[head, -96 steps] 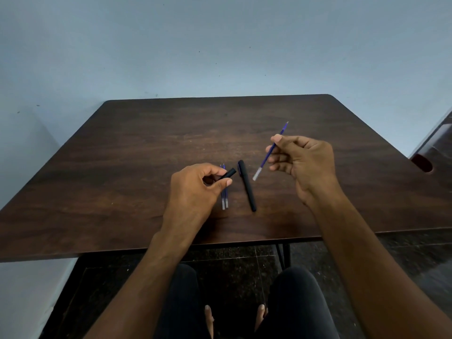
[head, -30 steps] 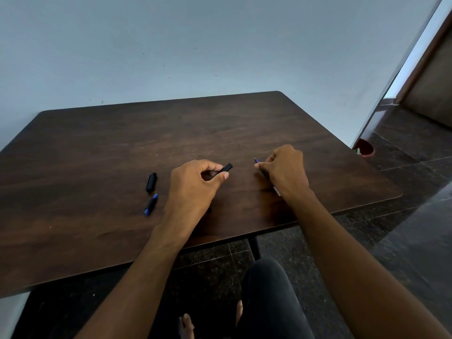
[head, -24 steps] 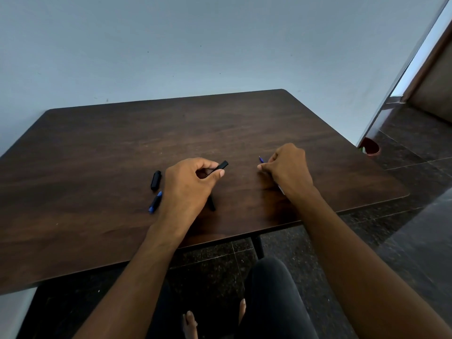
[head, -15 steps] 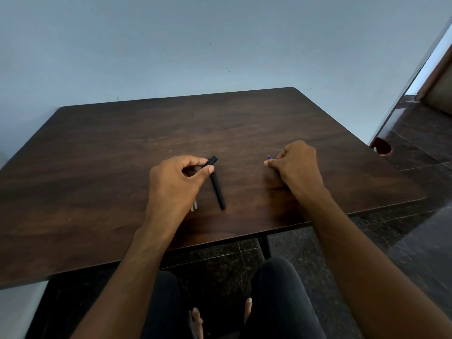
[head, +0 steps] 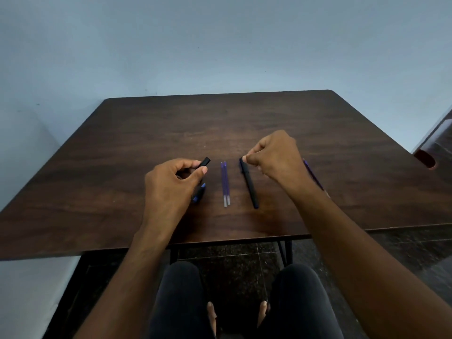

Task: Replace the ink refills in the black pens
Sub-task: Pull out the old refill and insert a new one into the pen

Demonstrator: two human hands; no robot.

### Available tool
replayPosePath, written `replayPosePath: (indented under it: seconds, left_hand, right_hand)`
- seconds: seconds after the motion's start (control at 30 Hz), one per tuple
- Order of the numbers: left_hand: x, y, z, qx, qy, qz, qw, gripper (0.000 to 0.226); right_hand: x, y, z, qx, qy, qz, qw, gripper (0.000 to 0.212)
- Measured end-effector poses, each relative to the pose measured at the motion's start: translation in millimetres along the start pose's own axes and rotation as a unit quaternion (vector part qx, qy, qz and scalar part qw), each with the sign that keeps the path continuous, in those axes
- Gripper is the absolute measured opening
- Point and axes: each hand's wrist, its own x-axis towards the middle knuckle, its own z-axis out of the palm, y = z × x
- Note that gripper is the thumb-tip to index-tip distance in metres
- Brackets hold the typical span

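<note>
Sitting at the bottom of the frame: dark-trousered knees [head: 244,302], bare toes between them, dark tiled floor [head: 403,253] under the counter [head: 97,179]. Both forearms run up from the lower corners onto the brown wood top.

Left hand [head: 171,184], centre-left: fingers curled, thumb and forefinger pinching a short black pen piece [head: 205,162] whose end sticks out toward upper right. Just below the thumb, partly hidden by the hand, a small black-and-blue pen part [head: 199,195] lies on the counter.

Mid-frame between the hands: two blue ink refills [head: 225,183] side by side, touching, pale ends toward the near edge.

Right of those: black pen [head: 249,184] lying flat, slightly angled, near end pointing at the counter edge. Right hand [head: 274,157], centre-right, fingers bunched, thumb and forefinger pinching the pen's far end; can't tell whether that end is lifted off the wood.

Right of the right wrist: another blue refill [head: 313,176] lies on the counter, mostly hidden behind the forearm.

Far side: bare wood, then a pale blue wall [head: 220,45]. Right edge of the frame: a reddish-brown round object [head: 426,160] on the floor, cut off; can't identify it.
</note>
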Motion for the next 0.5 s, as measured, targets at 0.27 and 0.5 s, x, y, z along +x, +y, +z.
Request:
replayPosePath:
  seconds: [0.27,0.5]
  left_hand:
    - [-8.0,-11.2,-4.9,-0.019,0.008,-0.014,1.0,0.019]
    - [-16.2,-12.6,3.1,-0.053,0.029,-0.012,0.998,0.019]
  right_hand:
    - [2.7,-15.6,36.3,-0.126,-0.059,0.003,0.99,0.014]
    - [8.1,-18.2,56.0,-0.221,-0.035,0.016,0.974,0.041]
